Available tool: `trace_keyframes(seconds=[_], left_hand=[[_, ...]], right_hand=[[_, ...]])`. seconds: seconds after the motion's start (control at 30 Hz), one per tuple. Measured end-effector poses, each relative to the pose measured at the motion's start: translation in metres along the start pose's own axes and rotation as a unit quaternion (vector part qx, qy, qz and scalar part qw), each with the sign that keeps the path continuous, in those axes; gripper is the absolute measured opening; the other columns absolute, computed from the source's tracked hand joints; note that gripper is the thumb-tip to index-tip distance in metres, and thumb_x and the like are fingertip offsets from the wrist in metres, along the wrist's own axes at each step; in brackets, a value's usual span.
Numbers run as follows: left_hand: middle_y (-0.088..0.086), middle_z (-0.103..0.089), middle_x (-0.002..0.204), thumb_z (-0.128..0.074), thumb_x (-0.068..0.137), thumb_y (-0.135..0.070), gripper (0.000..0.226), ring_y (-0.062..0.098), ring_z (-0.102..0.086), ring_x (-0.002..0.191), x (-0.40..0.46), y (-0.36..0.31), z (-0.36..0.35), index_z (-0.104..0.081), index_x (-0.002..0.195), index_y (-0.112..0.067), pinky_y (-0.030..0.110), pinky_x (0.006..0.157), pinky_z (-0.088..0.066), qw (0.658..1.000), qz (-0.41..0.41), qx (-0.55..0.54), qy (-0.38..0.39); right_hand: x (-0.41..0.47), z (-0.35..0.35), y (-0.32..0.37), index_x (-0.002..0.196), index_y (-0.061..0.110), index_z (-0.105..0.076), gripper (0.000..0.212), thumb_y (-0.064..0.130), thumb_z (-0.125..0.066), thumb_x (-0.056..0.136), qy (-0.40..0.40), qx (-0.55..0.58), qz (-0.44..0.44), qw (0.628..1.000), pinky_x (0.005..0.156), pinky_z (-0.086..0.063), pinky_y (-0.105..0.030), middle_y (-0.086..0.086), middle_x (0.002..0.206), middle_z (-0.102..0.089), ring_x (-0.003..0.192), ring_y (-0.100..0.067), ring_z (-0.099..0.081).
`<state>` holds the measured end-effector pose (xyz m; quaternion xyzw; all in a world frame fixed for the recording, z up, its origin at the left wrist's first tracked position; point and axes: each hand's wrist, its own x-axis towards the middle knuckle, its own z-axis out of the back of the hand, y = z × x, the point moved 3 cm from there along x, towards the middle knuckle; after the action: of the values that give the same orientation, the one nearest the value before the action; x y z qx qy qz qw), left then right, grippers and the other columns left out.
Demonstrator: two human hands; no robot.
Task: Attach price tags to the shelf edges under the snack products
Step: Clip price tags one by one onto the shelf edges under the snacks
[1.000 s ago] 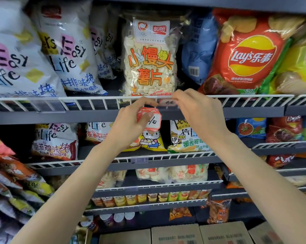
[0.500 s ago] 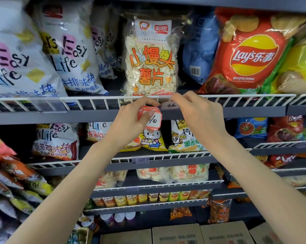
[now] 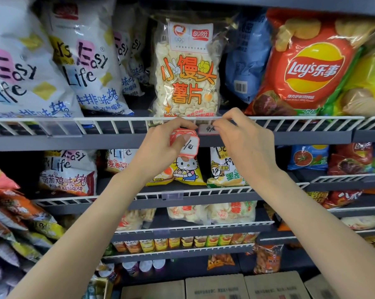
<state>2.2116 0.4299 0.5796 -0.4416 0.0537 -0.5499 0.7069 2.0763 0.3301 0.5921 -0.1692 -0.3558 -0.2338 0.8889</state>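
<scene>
Red-edged price tag (image 3: pixel 208 129) half-seated on top shelf edge (image 3: pixel 290 138), pinched by right hand (image 3: pixel 244 139); left hand (image 3: pixel 160 147) grips spare tags (image 3: pixel 185 143), lower shelves left.

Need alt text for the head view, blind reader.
Two hands work a small price tag onto the shelf edge under a clear snack bag. The left hand also grips a stack of red tags.

cardboard boxes (image 3: pixel 216 287) at btm, small cups (image 3: pixel 145 266) on lowest shelf, w/ orange nut bags (image 3: pixel 267 258) nearby.
</scene>
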Motion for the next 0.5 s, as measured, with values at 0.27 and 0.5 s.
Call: trace_keyframes(seconds=[0.27,0.5], left_hand=[[0.002,-0.060,0.062,-0.050,0.094,-0.016,0.021,0.011,-0.036,0.039,0.000,-0.003,0.001,-0.061,0.109,-0.026,0.016,0.042,-0.027,1.000,0.003,0.012,-0.005],[-0.017,-0.062,0.085,-0.051,0.095,-0.015,0.019,0.005,-0.054,0.050,-0.004,-0.015,0.001,-0.058,0.112,-0.022,0.016,0.054,-0.039,0.999,0.026,0.007,-0.039]], right_hand=[[-0.002,0.006,0.002,0.099,0.011,-0.064,0.045,-0.016,-0.063,0.063,0.017,0.003,0.048,0.999,0.044,-0.020,-0.016,-0.011,0.086,-0.057,0.073,-0.026,-0.055],[-0.002,0.006,-0.004,0.105,0.017,-0.063,0.039,0.001,-0.074,0.071,0.053,0.030,0.029,0.998,0.041,-0.017,-0.014,-0.006,0.100,-0.054,0.086,-0.021,-0.053]])
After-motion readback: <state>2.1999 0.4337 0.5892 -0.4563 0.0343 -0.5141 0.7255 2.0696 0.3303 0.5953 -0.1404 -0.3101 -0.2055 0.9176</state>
